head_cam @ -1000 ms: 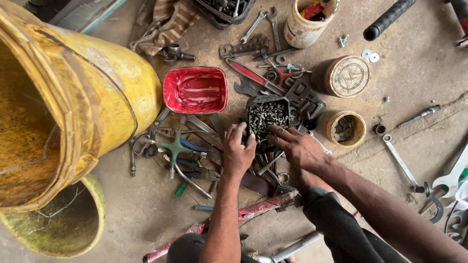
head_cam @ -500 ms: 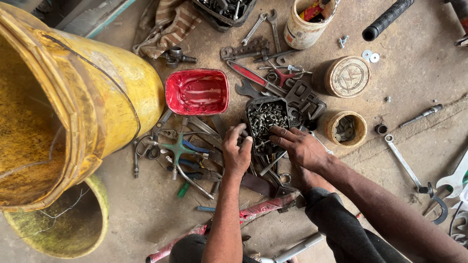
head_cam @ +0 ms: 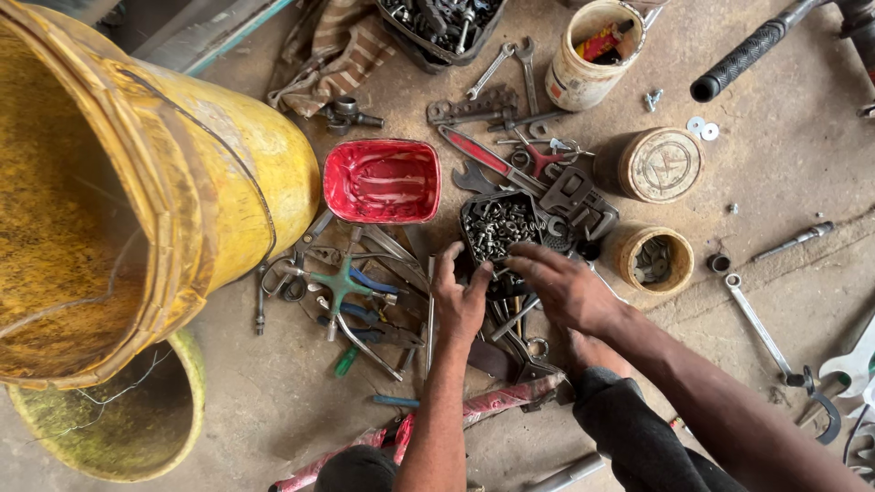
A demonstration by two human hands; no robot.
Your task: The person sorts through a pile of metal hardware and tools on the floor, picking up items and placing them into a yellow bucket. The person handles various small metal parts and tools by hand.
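Left hand (head_cam: 458,293) fingers spread, resting at near edge of black tray of bolts (head_cam: 499,226), right hand (head_cam: 563,285) open, fingertips on the same edge, tray on concrete floor (head_cam: 784,182) beside red dish (head_cam: 382,180), yellow bucket (head_cam: 137,191) at left

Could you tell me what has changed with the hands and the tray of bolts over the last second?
The right hand has moved up from beside the dark tray of bolts so its fingertips touch the tray's near edge. The left hand stayed just below it. The tray, red tub and yellow bucket kept their places.
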